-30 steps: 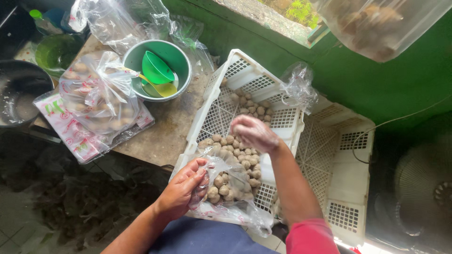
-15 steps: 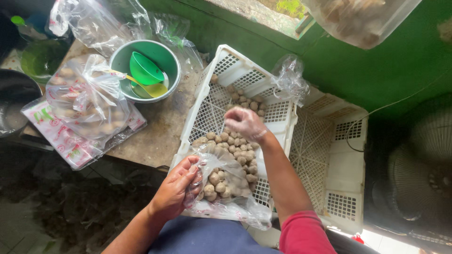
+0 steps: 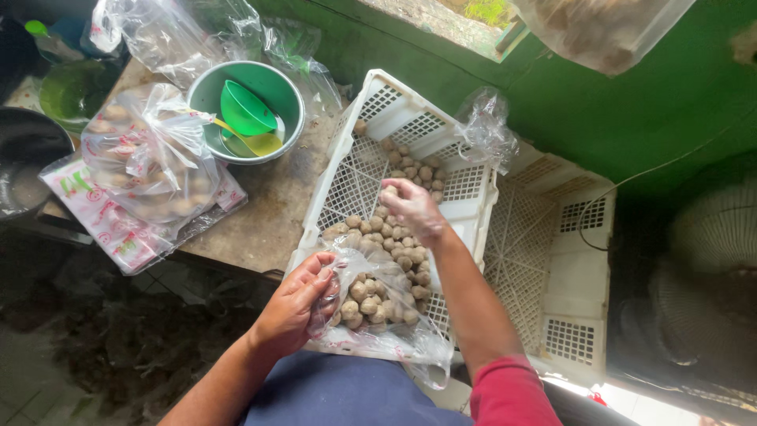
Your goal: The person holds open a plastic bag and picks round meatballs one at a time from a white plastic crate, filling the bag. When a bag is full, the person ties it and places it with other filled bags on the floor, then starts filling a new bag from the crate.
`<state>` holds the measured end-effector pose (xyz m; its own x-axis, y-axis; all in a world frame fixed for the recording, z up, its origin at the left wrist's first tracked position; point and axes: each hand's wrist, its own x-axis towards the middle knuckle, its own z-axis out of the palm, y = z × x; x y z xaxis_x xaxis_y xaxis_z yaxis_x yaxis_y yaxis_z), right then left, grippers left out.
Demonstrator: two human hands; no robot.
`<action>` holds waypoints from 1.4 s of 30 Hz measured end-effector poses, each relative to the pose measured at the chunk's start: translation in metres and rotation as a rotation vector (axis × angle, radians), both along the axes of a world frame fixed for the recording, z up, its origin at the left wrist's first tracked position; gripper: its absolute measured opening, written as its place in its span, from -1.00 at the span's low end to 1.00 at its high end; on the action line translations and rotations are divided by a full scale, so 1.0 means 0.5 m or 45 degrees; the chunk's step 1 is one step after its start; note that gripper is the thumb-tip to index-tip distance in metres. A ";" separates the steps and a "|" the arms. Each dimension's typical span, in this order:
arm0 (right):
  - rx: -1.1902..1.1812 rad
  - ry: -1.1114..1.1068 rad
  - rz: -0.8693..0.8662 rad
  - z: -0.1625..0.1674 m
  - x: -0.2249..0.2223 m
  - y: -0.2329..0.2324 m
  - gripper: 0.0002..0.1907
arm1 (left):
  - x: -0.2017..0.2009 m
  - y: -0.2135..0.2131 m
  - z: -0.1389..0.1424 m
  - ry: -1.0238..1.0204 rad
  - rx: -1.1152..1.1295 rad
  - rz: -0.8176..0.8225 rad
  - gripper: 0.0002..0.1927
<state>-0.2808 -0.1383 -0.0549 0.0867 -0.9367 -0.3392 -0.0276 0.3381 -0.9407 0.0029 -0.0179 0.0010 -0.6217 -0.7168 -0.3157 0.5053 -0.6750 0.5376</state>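
Green wall [image 3: 631, 110] behind white crate [image 3: 473, 213]

Hanging bag [image 3: 603, 28] cut off, perhaps meatballs

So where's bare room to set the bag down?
The second white crate on the right looks empty. A bare strip of table lies between the green bowl and the near crate, which is crowded with small brown balls.

Soft daylight pours from the window opening [image 3: 473, 16] above; left and right edges sink dark, corners warp, focus mostly sharp.
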 end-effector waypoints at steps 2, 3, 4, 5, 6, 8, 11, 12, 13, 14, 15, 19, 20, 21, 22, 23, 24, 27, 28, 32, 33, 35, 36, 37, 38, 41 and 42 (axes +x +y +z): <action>-0.108 -0.310 0.278 0.071 -0.045 0.088 -0.58 | 0.000 0.001 -0.001 -0.010 0.013 -0.002 -0.76; -0.048 -0.427 0.464 0.102 -0.055 0.133 -0.58 | 0.000 0.000 -0.002 -0.017 0.016 -0.003 -0.76; 0.011 -0.547 0.647 0.127 -0.053 0.169 -0.58 | 0.000 -0.001 -0.003 -0.014 0.020 0.002 -0.77; -0.074 -0.324 0.863 0.143 -0.041 0.193 -0.57 | 0.000 -0.001 -0.005 -0.012 0.023 0.002 -0.77; -0.159 -0.094 1.069 0.156 -0.025 0.217 -0.56 | 0.000 -0.001 -0.006 -0.011 0.025 0.000 -0.78; -0.411 0.419 0.997 0.151 0.045 0.255 -0.52 | -0.002 -0.001 -0.010 0.006 0.014 0.016 -0.77; -0.642 0.723 0.843 0.143 0.087 0.273 -0.61 | -0.004 0.002 -0.015 0.017 0.026 0.030 -0.77; -0.704 0.745 0.792 0.138 0.086 0.266 -0.67 | -0.004 0.003 -0.017 0.016 0.029 0.039 -0.78; -0.452 0.566 0.752 0.134 0.073 0.254 -0.67 | -0.005 0.003 -0.018 0.031 0.021 0.049 -0.77; -0.200 0.388 0.707 0.129 0.048 0.235 -0.67 | -0.005 0.003 -0.020 0.047 0.013 0.058 -0.76; -0.184 0.454 0.628 0.122 0.021 0.201 -0.70 | -0.005 0.003 -0.021 0.067 0.001 0.066 -0.75; -0.325 0.972 0.097 0.042 -0.029 0.056 -0.62 | -0.002 0.003 -0.017 0.025 -0.041 0.019 -0.77; -0.377 1.111 0.028 0.014 -0.025 0.028 -0.56 | -0.001 0.003 -0.015 0.011 -0.050 0.017 -0.77; -0.504 1.205 0.044 -0.011 -0.020 0.006 -0.54 | -0.001 0.003 -0.012 -0.005 -0.059 0.017 -0.77; -0.633 1.296 0.061 -0.032 -0.013 -0.012 -0.51 | 0.000 0.003 -0.008 -0.012 -0.067 0.014 -0.76; -0.761 1.385 0.075 -0.048 -0.007 -0.026 -0.49 | 0.000 0.003 -0.005 -0.020 -0.074 0.008 -0.76; -0.630 1.491 0.137 -0.060 0.003 -0.038 -0.56 | 0.000 0.003 -0.002 -0.027 -0.083 0.000 -0.76; -0.378 1.765 0.279 -0.078 0.040 -0.068 -0.71 | 0.001 0.002 0.003 -0.046 -0.089 0.006 -0.75; -0.400 1.834 0.305 -0.080 0.049 -0.074 -0.74 | 0.001 0.002 0.003 -0.042 -0.089 0.005 -0.75; -0.326 1.867 0.267 -0.085 0.061 -0.086 -0.83 | 0.002 0.003 -0.002 0.013 -0.101 0.009 -0.76; -0.315 1.835 0.282 -0.086 0.060 -0.088 -0.81 | 0.002 0.004 -0.004 0.038 -0.104 0.012 -0.76; -0.285 1.771 0.312 -0.084 0.048 -0.085 -0.75 | 0.003 0.005 -0.007 0.039 -0.102 0.016 -0.76; -0.355 1.588 0.192 -0.075 0.039 -0.077 -0.75 | 0.003 0.005 -0.008 0.037 -0.103 0.016 -0.76; -0.419 1.400 0.073 -0.061 0.031 -0.069 -0.75 | 0.004 0.005 -0.009 0.038 -0.099 0.012 -0.76; -0.477 1.210 -0.042 -0.042 0.025 -0.059 -0.75 | 0.004 0.005 -0.009 0.040 -0.093 0.010 -0.76; -0.106 -0.144 -0.020 0.051 -0.020 0.036 -0.77 | 0.007 0.006 -0.009 0.016 -0.070 0.003 -0.76; -0.179 -0.361 0.111 0.085 -0.031 0.083 -0.78 | 0.007 0.005 -0.008 0.003 -0.068 -0.002 -0.76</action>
<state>-0.2961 -0.0969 -0.0124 0.2411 -0.9576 -0.1580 0.2193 0.2124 -0.9523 0.0066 -0.0153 -0.0031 -0.6237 -0.7315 -0.2756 0.5053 -0.6463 0.5718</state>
